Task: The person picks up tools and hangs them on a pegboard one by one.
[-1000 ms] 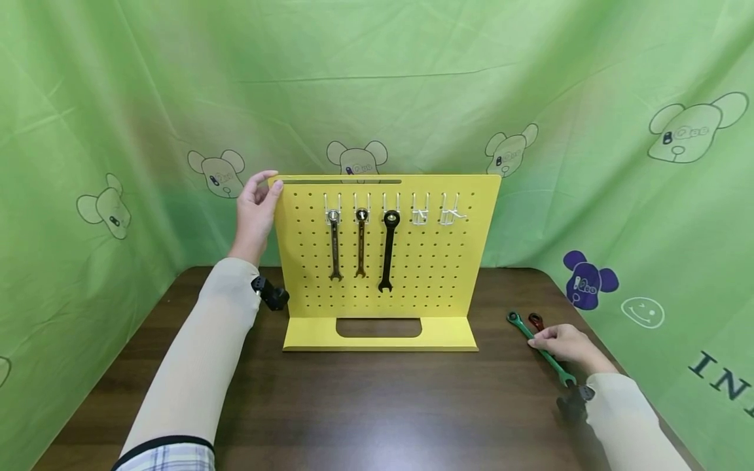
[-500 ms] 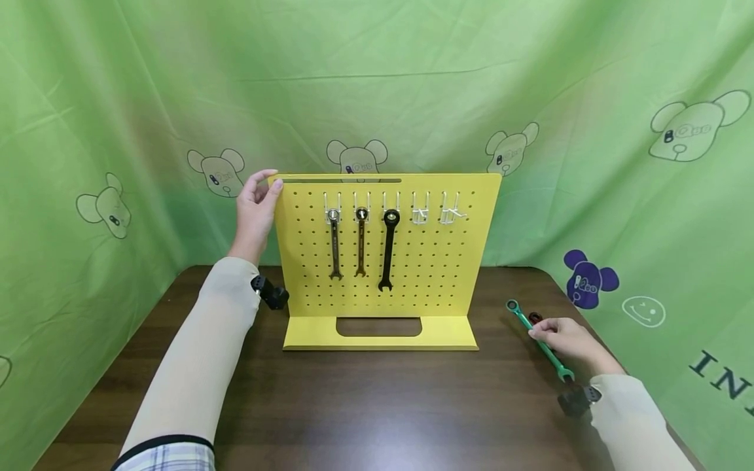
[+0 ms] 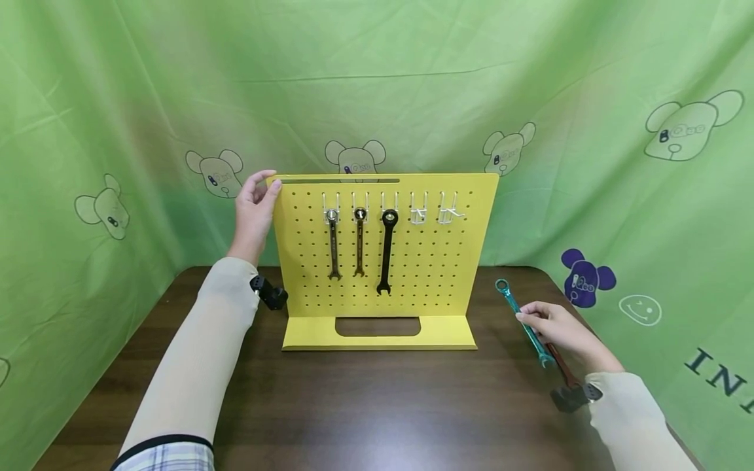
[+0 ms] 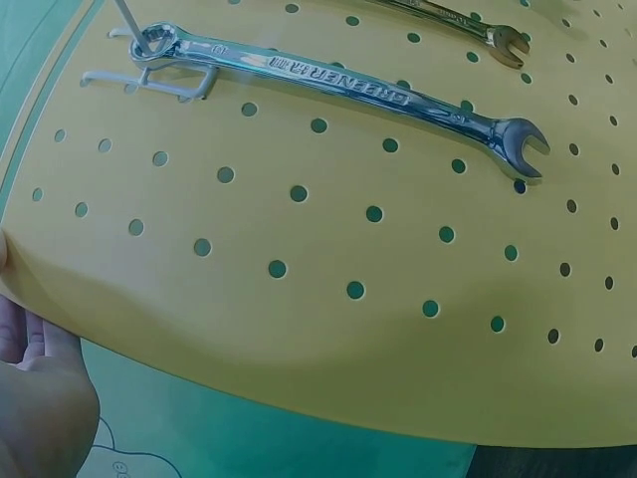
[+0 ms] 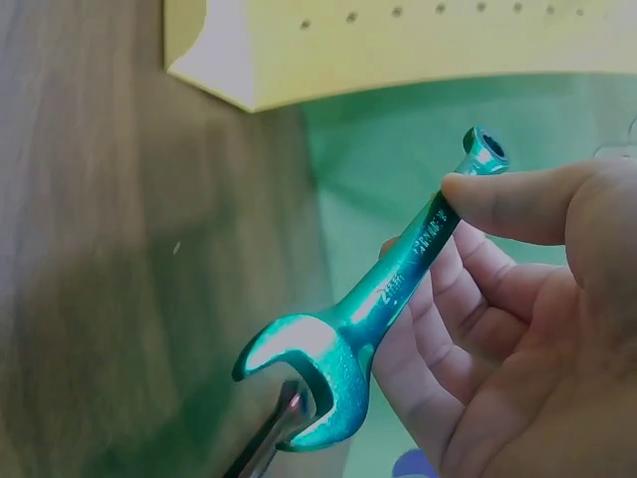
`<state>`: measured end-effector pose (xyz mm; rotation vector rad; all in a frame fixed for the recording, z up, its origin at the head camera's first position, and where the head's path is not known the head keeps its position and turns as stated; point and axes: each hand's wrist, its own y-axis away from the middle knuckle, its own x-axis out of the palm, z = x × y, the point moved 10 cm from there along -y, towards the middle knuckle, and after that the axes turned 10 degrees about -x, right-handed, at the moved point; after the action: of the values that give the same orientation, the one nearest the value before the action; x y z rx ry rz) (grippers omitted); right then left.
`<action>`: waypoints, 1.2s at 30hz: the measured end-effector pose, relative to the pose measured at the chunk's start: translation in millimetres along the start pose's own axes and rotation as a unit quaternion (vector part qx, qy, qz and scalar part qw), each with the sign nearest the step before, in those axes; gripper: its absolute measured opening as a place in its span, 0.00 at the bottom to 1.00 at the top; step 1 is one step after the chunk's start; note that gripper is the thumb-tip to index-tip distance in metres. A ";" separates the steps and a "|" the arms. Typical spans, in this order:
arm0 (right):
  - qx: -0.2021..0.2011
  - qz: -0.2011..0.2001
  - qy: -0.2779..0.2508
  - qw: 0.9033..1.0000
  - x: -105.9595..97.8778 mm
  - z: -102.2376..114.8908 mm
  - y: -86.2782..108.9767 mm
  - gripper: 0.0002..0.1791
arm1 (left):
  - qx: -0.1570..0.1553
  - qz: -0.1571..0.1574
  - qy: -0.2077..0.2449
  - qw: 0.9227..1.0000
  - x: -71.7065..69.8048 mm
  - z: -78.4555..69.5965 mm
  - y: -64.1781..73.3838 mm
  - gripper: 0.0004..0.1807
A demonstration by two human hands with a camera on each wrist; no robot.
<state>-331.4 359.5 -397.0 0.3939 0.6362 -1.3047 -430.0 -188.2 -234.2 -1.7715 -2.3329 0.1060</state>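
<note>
My right hand pinches a green combination wrench by its shaft, ring end pointing away. In the right wrist view the thumb presses one side of the green wrench and the fingers lie behind it. Under that hand a dark red wrench lies on the table, partly hidden. My left hand grips the upper left corner of a yellow pegboard. A silver wrench, a bronze-toned wrench and a black wrench hang from the board's hooks.
Two white hooks, a middle-right hook and a far-right hook, carry nothing. The board's yellow base stands on a dark wooden table. A green curtain encloses the table.
My right hand has lifted the green wrench off the table and carried it a little left and away, uncovering more of the red wrench's near end. The left hand stays on the board's corner.
</note>
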 end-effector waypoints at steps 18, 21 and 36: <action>-0.080 -0.015 -0.051 0.995 18.4 77.7 -19.6 0.14 | 0.006 -0.003 0.000 1.000 -0.6 -1.8 1.2 0.17; -0.101 -0.021 -0.056 0.993 21.1 89.4 -24.0 0.14 | 0.007 -0.002 -0.002 1.000 -0.4 -2.1 1.2 0.17; -0.158 -0.043 -0.078 0.983 39.3 152.3 -50.0 0.17 | 0.005 0.001 -0.005 1.000 -1.3 -1.6 1.5 0.19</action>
<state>-342.7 225.9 -300.7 0.0043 0.7208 -1.2752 -427.9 -189.2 -233.1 -1.7717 -2.3334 0.1280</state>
